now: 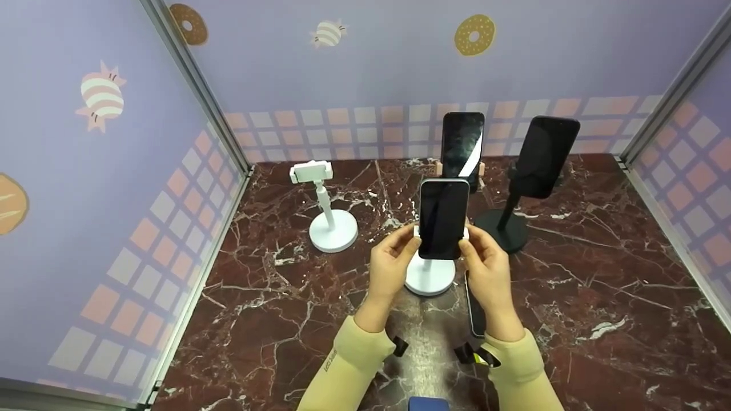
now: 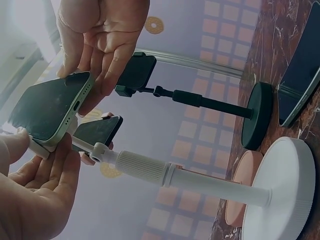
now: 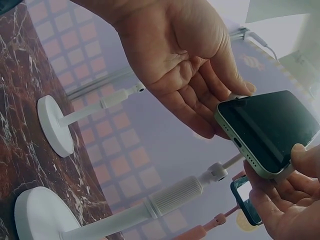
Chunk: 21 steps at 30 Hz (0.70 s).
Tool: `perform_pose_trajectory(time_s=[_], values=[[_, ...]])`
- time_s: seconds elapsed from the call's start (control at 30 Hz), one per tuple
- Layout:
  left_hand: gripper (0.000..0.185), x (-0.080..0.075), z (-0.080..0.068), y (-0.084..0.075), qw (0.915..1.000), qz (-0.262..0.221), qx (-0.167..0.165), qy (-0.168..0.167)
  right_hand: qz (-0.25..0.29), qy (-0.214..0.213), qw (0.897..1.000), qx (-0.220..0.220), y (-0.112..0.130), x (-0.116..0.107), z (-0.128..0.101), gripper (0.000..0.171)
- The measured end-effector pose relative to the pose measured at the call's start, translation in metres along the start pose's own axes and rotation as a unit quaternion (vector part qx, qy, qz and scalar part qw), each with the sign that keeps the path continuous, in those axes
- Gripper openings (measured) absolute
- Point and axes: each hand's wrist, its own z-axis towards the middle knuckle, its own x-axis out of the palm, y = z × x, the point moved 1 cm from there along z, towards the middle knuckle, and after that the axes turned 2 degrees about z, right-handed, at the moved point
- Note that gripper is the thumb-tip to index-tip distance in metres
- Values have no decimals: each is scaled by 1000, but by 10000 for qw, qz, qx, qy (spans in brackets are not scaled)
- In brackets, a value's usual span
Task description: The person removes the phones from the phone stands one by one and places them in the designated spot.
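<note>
Both hands are meeting at the phone (image 1: 444,218), which is standing upright in the clamp of the near white stand (image 1: 429,276) at the middle of the table. The left hand (image 1: 392,267) is pinching its left edge between thumb and fingers, and the right hand (image 1: 486,268) is pinching the right edge the same way.

The head view is showing only the backs of the hands and the phone's dark glass. The left wrist view is looking up from below, catching the phone's pale green bottom edge (image 2: 75,107) with its charging port, the white clamp jaw beneath it, and the stand's ribbed post (image 2: 145,167) running to its round base. The right wrist view is showing the open palm of the left hand (image 3: 185,55) with its fingertips on the phone's corner.

Another phone (image 1: 475,308) is lying flat on the table just beside the right wrist. Behind, a phone (image 1: 462,145) is sitting on a pinkish stand, a further one (image 1: 543,155) is on a black stand (image 1: 502,228), and an empty white stand (image 1: 328,220) is off to the left. The tabletop (image 1: 599,274) is dark red marble with white veins; the walls (image 1: 85,171) are lilac with doughnut prints and a chequered band.
</note>
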Motion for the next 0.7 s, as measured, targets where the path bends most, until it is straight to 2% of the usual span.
perform_pose_trajectory(time_s=[0.23, 0.53, 0.7], values=[[34, -1, 0, 0, 10000, 25, -45, -6, 16, 87, 10000, 10, 0, -2, 0, 29], [33, -2, 0, 0, 9999, 85, -111, 48, -142, 404, 9989, 198, 7, -9, 3, 34], [34, -1, 0, -1, 9999, 93, -123, 32, -167, 573, 9982, 116, 10, -11, 6, 35]])
